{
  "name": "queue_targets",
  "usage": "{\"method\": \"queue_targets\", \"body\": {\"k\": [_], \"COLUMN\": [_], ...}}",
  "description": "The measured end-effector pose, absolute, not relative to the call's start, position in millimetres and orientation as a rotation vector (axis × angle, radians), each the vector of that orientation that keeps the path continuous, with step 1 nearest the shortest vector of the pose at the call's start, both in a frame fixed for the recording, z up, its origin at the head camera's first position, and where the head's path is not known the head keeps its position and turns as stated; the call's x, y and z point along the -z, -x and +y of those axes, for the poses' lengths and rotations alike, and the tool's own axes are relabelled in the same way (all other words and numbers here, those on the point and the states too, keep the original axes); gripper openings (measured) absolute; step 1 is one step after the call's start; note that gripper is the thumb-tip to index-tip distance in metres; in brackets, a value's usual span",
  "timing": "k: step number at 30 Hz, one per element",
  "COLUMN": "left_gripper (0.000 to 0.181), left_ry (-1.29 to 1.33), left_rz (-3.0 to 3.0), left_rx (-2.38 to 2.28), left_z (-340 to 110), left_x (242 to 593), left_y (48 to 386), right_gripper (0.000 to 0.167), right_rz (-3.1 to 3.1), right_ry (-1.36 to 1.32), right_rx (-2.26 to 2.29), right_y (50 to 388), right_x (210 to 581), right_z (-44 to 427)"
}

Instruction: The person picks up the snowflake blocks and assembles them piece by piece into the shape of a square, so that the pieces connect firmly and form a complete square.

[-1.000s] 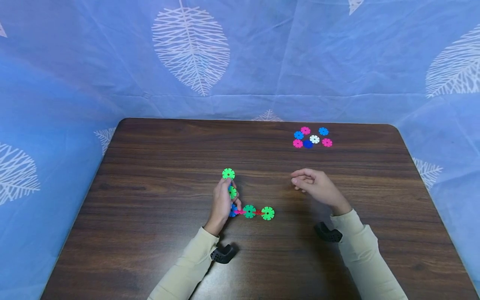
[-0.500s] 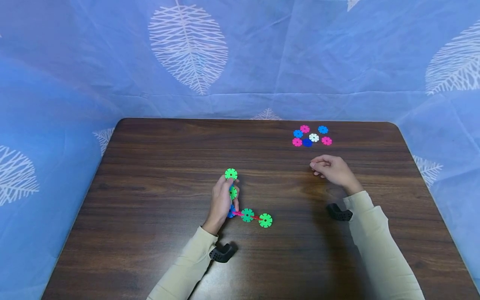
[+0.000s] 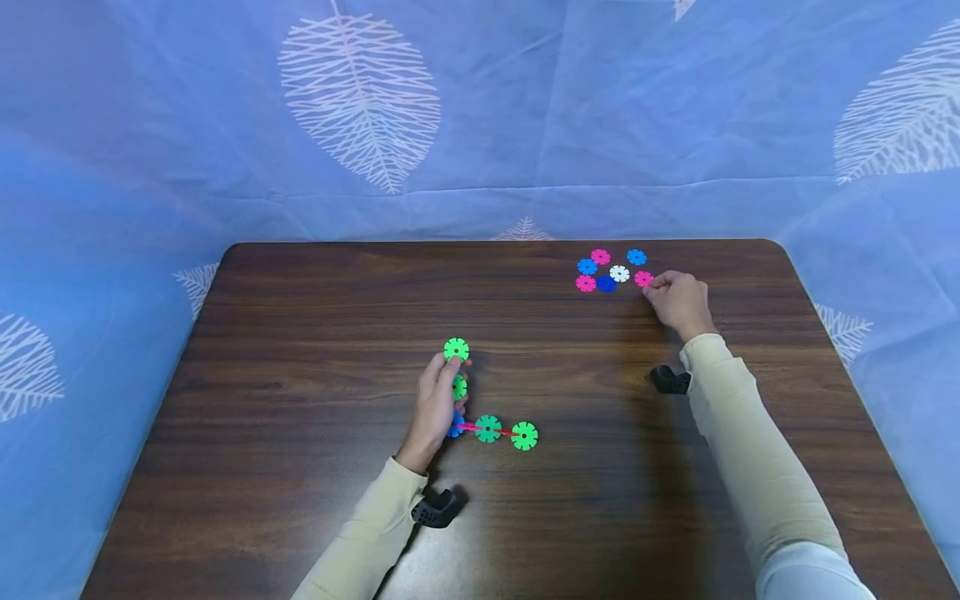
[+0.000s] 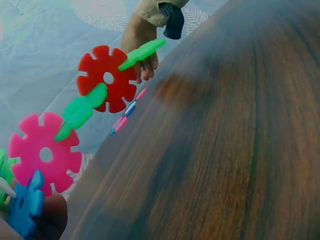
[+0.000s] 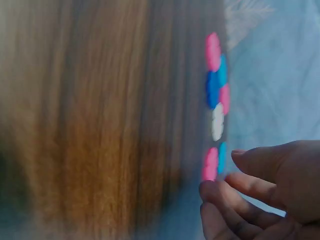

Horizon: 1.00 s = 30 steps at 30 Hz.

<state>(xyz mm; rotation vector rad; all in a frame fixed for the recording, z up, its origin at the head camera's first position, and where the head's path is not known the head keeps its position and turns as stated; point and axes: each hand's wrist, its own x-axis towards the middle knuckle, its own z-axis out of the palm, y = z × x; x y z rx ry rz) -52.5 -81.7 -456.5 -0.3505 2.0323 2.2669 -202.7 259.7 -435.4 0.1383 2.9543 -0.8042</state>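
My left hand (image 3: 432,410) grips a chain of interlocked notched plastic discs near the middle of the table. A bright green disc (image 3: 456,348) tops the chain, and a teal-green disc (image 3: 487,429) and another green disc (image 3: 524,436) extend to the right. The left wrist view shows its red disc (image 4: 92,71), pink disc (image 4: 32,137) and blue disc (image 4: 31,200) slotted at angles; part is hidden by the hand. My right hand (image 3: 681,303) is at a loose pink disc (image 3: 643,279). In the right wrist view, thumb and fingertips stand apart beside that disc; contact is unclear.
Several loose discs lie at the back right of the wooden table (image 3: 300,300), among them a white disc (image 3: 619,273), a dark blue disc (image 3: 606,284) and a light blue disc (image 3: 637,257). A blue leaf-patterned cloth (image 3: 487,108) hangs behind the table.
My right hand has moved away from me and to the right, from mid-table to the loose pink disc. The left hand keeps hold of the chain, nearly in place.
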Motion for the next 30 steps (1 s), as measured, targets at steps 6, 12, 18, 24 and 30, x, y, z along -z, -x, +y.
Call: {"method": "queue_targets", "body": {"k": [6,12,18,24,30], "left_gripper": [0.029,0.023,0.015,0.017,0.028], "left_ry": [0.385,0.412,0.427,0.427,0.37], "left_rz": [1.969,1.919,1.849,1.873,1.942], "left_rx": [-2.302,-2.329,-2.365,-2.344,-2.335], "left_z": [-82,-82,-83,-83,-83], "left_x": [455,451,449,448,450], "left_y": [51,54,55,56,54], "right_gripper": [0.049,0.045,0.039,0.036,0.032], "right_rz": [2.961,2.995,3.044,2.982,2.881], "right_ry": [-0.146,-0.148,-0.139,-0.201,-0.283], "right_rx": [0.639,0.547,0.593,0.721,0.907], "right_y": [225,230,230,225,210], "right_x": [449,450,453,452,449], "right_z": [261,259,262,270,271]}}
